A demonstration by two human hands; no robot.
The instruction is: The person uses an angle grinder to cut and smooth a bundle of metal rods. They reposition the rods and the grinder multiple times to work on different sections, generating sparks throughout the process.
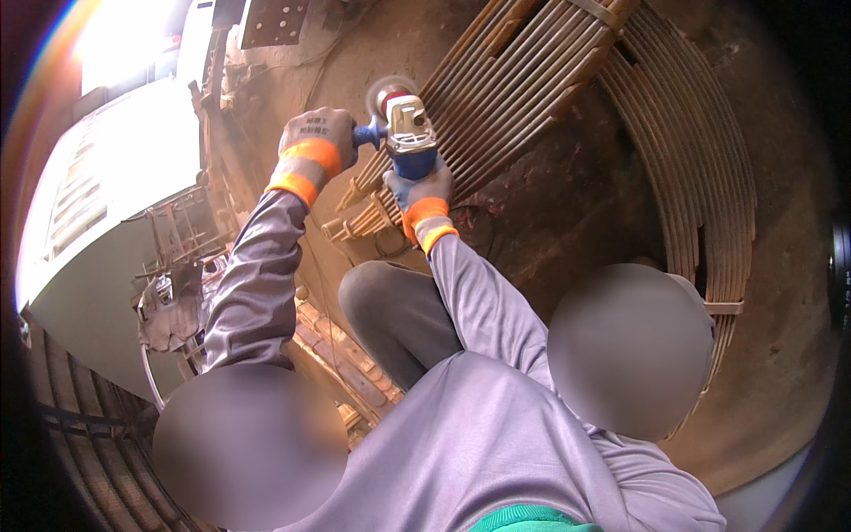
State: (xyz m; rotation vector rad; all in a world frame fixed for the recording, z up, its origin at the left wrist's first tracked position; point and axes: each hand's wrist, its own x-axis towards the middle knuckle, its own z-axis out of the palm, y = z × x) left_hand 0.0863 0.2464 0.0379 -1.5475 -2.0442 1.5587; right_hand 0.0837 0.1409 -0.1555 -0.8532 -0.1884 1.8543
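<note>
The angle grinder (410,129) is held out in front in both hands, its disc (390,94) blurred as if spinning. The left grip (316,144) is closed round the blue side handle (367,134) to the grinder's left; the right grip (422,189) wraps the rear of its body — a braced, two-point hold that suits such a tool. Good work here likely means light, even pressure, with both grips and the bent leg (390,306) below the grinder out of the disc's line. Just right of the grinder lies a slanted bundle of metal rods (532,80) — whether the disc touches one, I cannot tell. Farther right of it, a second bundle of bars (687,142) rests on the brown ground (780,328).
</note>
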